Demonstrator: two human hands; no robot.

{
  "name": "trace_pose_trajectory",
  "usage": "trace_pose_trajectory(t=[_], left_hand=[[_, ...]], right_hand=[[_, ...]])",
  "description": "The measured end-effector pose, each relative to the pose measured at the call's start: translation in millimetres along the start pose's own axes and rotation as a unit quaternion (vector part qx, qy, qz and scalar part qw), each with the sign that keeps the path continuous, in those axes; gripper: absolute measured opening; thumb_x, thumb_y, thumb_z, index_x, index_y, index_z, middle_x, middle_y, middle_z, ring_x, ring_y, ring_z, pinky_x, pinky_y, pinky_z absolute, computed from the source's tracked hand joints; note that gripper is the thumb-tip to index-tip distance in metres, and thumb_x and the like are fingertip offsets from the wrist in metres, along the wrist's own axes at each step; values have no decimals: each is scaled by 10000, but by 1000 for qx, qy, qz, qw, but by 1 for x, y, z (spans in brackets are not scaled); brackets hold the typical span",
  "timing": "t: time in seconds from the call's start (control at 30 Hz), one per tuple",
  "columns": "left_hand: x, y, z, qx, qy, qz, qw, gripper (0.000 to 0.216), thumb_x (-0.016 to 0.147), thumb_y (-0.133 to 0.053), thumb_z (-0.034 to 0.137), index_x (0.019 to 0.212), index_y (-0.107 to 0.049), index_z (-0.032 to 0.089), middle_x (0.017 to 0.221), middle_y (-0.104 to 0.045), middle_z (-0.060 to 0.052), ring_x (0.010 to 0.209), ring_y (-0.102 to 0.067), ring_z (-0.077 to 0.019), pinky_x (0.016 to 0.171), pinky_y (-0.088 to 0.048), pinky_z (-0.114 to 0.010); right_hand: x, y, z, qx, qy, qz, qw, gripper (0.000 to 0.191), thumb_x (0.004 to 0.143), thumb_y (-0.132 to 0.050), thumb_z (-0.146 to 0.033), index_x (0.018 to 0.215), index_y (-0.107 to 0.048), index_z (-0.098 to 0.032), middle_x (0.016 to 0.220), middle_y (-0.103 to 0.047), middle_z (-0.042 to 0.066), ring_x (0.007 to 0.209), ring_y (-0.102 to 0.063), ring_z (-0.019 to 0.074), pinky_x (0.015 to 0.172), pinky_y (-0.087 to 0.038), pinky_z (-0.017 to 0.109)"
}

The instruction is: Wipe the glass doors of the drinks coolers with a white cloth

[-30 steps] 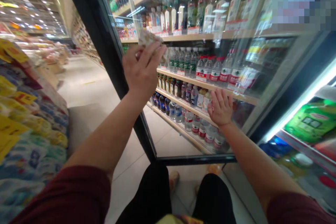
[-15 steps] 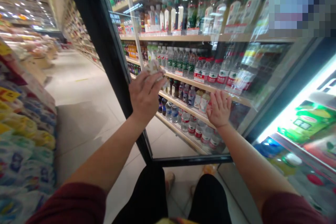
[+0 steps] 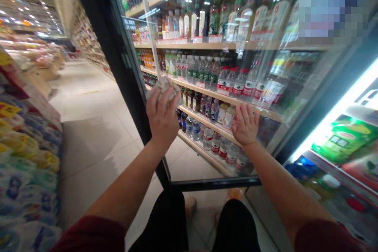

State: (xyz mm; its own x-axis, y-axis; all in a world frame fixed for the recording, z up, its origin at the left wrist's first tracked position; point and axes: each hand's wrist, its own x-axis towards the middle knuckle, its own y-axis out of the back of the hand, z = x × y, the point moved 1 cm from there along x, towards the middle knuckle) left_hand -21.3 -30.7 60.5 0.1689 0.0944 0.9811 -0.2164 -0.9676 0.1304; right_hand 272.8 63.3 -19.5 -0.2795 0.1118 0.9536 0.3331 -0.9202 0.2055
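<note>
A glass door (image 3: 201, 165) with a black frame stands swung out in front of me. My left hand (image 3: 162, 120) presses a crumpled pale cloth (image 3: 165, 86) to the glass near the door's left side, fingers curled over it. Farther right, my right hand (image 3: 245, 125) lies on the same pane with its fingers spread and nothing in it. Behind or mirrored in the glass, shelves of bottles (image 3: 227, 80) fill most of the pane; which of the two I cannot tell.
On the right is a lit cooler shelf (image 3: 339, 165) with drinks and a green package (image 3: 339, 138). Stacked bagged goods (image 3: 29, 157) stand at the left, beside the tiled aisle floor (image 3: 88, 134). My knees (image 3: 162, 220) are just below the door.
My left hand has slid the cloth down and a little to the left over the glass. The right hand has stayed almost in place.
</note>
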Motion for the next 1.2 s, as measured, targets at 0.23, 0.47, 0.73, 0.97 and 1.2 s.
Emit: trace_pose_trajectory(t=[0.23, 0.47, 0.73, 0.97, 1.2], left_hand=[[-94, -3, 20, -24, -58, -101, 993, 532, 922, -502, 35, 1403, -535, 262, 1350, -626, -62, 1499, -262, -238, 1220, -312, -474], [-8, -7, -4, -40, 16, 5, 999, 457, 960, -480, 108, 1384, -560, 257, 1422, -566, -88, 1509, -230, -255, 1217, -294, -527], [-99, -11, 15, -46, 8, -63, 997, 527, 958, -421, 70, 1435, -504, 279, 1361, -610, -108, 1502, -243, -270, 1201, -302, -556], [-24, -12, -6, -63, 45, 27, 997, 550, 967, -422, 108, 1484, -452, 294, 1443, -521, -128, 1510, -213, -298, 1222, -262, -587], [-104, -20, 21, -61, 19, -36, 997, 550, 958, -424, 74, 1466, -459, 284, 1346, -598, -132, 1506, -235, -282, 1181, -328, -563]], right_hand=[[-1, -1, 1, 0, -6, -5, 1000, 555, 958, -452, -331, 1495, -432, -193, 1469, -544, 133, 1446, -405, 244, 1232, -199, 465], [3, 2, -1, 1, 6, 23, 1000, 570, 951, -462, -303, 1503, -414, -168, 1457, -553, 145, 1443, -410, 246, 1228, -210, 467], [-1, -2, 0, 9, -13, -6, 1000, 530, 951, -442, -323, 1466, -473, -198, 1458, -553, 140, 1442, -412, 253, 1227, -207, 492], [1, -2, -1, -16, -6, -9, 1000, 520, 964, -421, -334, 1457, -487, -183, 1436, -574, 143, 1419, -447, 252, 1224, -217, 480], [5, 2, -3, -29, -2, -8, 1000, 515, 965, -415, -332, 1454, -491, -190, 1437, -576, 135, 1416, -452, 243, 1229, -213, 464]])
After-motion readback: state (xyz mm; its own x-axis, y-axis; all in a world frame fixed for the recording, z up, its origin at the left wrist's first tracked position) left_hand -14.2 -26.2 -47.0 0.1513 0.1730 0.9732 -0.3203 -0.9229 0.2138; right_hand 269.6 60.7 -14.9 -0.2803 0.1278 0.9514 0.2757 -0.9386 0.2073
